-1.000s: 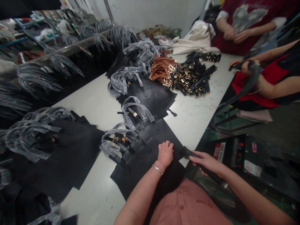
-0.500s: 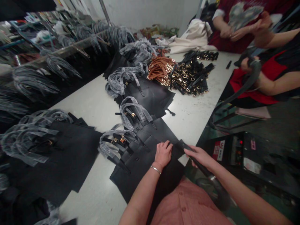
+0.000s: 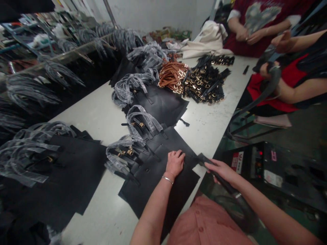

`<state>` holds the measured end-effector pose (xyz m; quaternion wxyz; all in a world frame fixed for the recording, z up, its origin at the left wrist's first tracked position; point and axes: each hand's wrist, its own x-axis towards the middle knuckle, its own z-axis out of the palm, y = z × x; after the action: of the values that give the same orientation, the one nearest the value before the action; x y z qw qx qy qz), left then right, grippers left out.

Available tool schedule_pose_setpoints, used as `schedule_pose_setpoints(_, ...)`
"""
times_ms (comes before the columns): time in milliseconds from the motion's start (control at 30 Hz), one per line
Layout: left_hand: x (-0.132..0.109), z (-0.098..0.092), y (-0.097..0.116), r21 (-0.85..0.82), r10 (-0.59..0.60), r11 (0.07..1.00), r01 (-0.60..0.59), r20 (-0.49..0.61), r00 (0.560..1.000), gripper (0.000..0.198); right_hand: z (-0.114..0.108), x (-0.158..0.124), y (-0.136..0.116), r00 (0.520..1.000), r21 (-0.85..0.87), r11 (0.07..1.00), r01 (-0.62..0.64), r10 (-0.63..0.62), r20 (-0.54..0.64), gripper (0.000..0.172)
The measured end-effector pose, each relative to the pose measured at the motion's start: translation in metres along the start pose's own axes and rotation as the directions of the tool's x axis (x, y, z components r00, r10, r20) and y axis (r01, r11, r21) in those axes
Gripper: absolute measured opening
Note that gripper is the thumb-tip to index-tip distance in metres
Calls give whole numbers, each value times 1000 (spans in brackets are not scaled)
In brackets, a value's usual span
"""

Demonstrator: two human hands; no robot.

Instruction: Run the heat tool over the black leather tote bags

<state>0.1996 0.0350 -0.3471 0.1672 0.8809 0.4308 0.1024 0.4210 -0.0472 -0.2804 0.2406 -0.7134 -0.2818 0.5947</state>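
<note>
My left hand [image 3: 175,163], with a silver bracelet at the wrist, lies on a black leather bag panel [image 3: 153,183]. Its curled fingers press on the panel near the overlap with another black panel [image 3: 176,139]. My right hand [image 3: 221,172] is closed around a black handpiece [image 3: 217,177] on a thick hose [image 3: 241,207]. The handpiece's flat tip points at the panels' right edge, close to my left hand; whether it touches them I cannot tell. Plastic-wrapped handles [image 3: 117,153] with gold buckles are fixed along the panels' far left edge.
More handled black panels [image 3: 87,163] lie at left. Piles of brown straps [image 3: 171,76] and black buckled straps [image 3: 204,83] sit toward the back of the white table [image 3: 84,105]. A black machine [image 3: 276,166] stands at right. Two co-workers are at the right; one holds another hose [image 3: 268,90].
The front panel's right edge now shows, with white table beside it. My hands have shifted only slightly. At the back right, a co-worker's raised hand has come down.
</note>
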Motion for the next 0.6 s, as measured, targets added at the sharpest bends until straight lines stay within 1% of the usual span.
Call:
schedule_pose_setpoints(67,2,-1,-1,8,-10,1000,10,-3,1000,27,0,9,-5,997,6,1000,31,-30,-78,48)
schedule_pose_setpoints(133,3,0,-2,10,-9,1000,9,-11,1000,27,-5,10,-9,992,1,999,52,-52,-118,52)
schedule_pose_setpoints(167,3,0,-2,10,-6,1000,6,-17,1000,27,-8,8,-10,992,-3,998,55,-55,-111,52)
schedule_pose_setpoints(233,3,2,-2,9,-1,1000,1,-31,1000,26,-12,1,-8,998,-17,999,41,-42,-54,51)
schedule_pose_setpoints(333,4,4,-2,8,3,1000,-2,-55,998,25,-6,-4,-3,1000,-41,999,15,-14,22,46)
schedule_pose_setpoints(400,4,5,-3,3,2,1000,-1,-68,998,24,1,1,-2,1000,-50,998,25,-25,-9,49)
schedule_pose_setpoints(500,4,4,-3,-9,0,1000,0,-84,996,23,5,9,-4,993,-61,996,57,-63,-98,59)
schedule_pose_setpoints(533,4,4,-4,-14,1,1000,-2,-89,996,22,4,9,-4,992,-65,996,65,-71,-101,61)
schedule_pose_setpoints(600,3,4,-4,-26,3,1000,-5,-97,995,21,1,3,-6,996,-67,995,73,-77,-54,58)
